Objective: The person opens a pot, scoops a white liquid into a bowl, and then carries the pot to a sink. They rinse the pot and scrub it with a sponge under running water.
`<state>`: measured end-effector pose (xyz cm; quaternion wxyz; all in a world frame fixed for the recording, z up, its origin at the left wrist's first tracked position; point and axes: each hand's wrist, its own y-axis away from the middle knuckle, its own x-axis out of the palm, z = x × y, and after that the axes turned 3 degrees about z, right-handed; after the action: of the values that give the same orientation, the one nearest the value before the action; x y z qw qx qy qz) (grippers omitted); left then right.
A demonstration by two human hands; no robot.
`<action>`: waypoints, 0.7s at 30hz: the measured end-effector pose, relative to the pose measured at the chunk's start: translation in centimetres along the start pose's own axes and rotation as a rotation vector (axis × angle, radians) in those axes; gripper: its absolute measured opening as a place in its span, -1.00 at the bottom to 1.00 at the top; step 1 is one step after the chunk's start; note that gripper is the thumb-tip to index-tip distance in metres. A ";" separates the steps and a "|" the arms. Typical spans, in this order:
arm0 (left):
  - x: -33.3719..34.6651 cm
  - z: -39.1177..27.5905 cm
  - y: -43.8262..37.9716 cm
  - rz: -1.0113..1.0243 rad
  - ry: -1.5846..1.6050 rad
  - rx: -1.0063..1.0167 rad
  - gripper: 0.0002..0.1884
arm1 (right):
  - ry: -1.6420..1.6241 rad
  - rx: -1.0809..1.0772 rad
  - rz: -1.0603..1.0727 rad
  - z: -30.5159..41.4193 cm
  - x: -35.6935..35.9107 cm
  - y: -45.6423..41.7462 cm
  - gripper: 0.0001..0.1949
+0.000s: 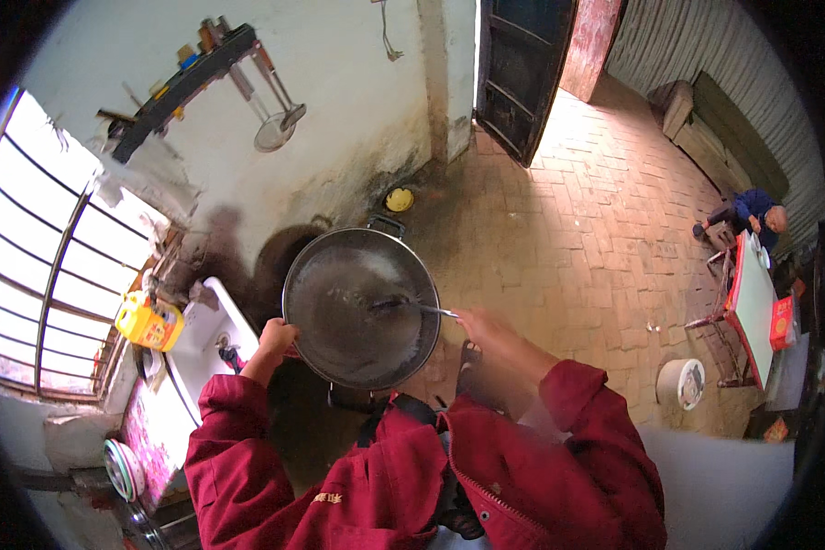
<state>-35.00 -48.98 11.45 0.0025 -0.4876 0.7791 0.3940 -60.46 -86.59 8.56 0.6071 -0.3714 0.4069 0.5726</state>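
Note:
A large round dark wok with a black handle on its far side and another on its near side fills the middle of the view. My right hand grips the metal handle of a utensil, whose dark head rests inside the wok; its exact kind is unclear. At the wok's left rim is my left hand, with something red showing by its fingers; what exactly it grips is hidden.
Left of the wok stand a white sink and a yellow jug. A skimmer hangs from a wall shelf. A yellow bowl-like thing lies beyond the wok. At far right, a person sits by a table.

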 end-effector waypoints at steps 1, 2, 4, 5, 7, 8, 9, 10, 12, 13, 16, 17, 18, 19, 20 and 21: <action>0.8 -2.8 0.0 0.024 0.008 -0.028 -0.80 | 0.005 -0.001 -0.002 -2.1 -1.1 -2.0 -0.79; 0.6 -3.0 -3.9 0.003 -0.095 0.010 -0.80 | 0.029 -0.012 -0.029 -4.2 -2.3 -4.3 -0.79; 0.8 -5.2 -6.4 -0.072 -0.138 -0.033 -0.80 | 0.074 -0.073 -0.073 -6.3 -6.7 -9.7 -0.80; 1.6 -6.9 -7.6 -0.047 -0.099 -0.021 -0.80 | 0.108 -0.067 -0.050 -8.1 -8.0 -11.9 -0.80; 2.6 -11.0 -9.0 -0.015 -0.021 0.006 -0.81 | 0.168 -0.069 -0.013 -11.1 -9.9 -16.4 -0.82; 3.4 -13.9 -9.7 -0.043 -0.137 -0.065 -0.83 | 0.163 -0.063 0.031 -12.7 -10.6 -18.1 -0.79; 4.0 -16.1 -9.9 -0.060 -0.127 -0.068 -0.84 | 0.160 -0.059 0.068 -14.6 -11.7 -19.8 -0.76; 4.7 -17.7 -10.6 -0.074 -0.115 -0.075 -0.84 | 0.158 -0.053 0.110 -16.8 -12.3 -21.2 -0.73; 5.4 -20.2 -12.6 -0.099 -0.116 -0.096 -0.85 | 0.178 -0.126 0.188 -22.7 -11.7 -23.9 -0.79; 5.7 -21.4 -14.0 -0.105 -0.131 -0.109 -0.84 | 0.189 -0.157 0.228 -24.9 -11.5 -25.3 -0.81; 6.2 -25.5 -17.8 -0.133 -0.201 -0.159 -0.82 | 0.081 -0.047 0.394 -28.9 -10.6 -29.0 -0.78; 6.5 -26.6 -19.0 -0.142 -0.226 -0.180 -0.81 | 0.027 -0.089 0.395 -30.4 -10.1 -30.0 -0.77; 6.8 -27.2 -20.2 -0.147 -0.231 -0.191 -0.80 | -0.035 -0.123 0.397 -31.7 -9.3 -30.5 -0.76; 6.9 -28.1 -21.3 -0.165 -0.235 -0.196 -0.79 | -0.098 -0.167 0.388 -32.6 -8.6 -31.8 -0.76; 6.8 -28.9 -22.3 -0.184 -0.239 -0.201 -0.78 | -0.217 -0.142 0.486 -33.4 -7.9 -33.2 -0.75; 7.0 -29.7 -23.4 -0.180 -0.255 -0.213 -0.77 | -0.339 -0.109 0.588 -34.0 -7.3 -34.1 -0.74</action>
<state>-9.53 -77.59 14.96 0.0849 -0.4990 0.6796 0.5310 -28.88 -122.95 1.40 0.4543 -0.1696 0.3590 0.7975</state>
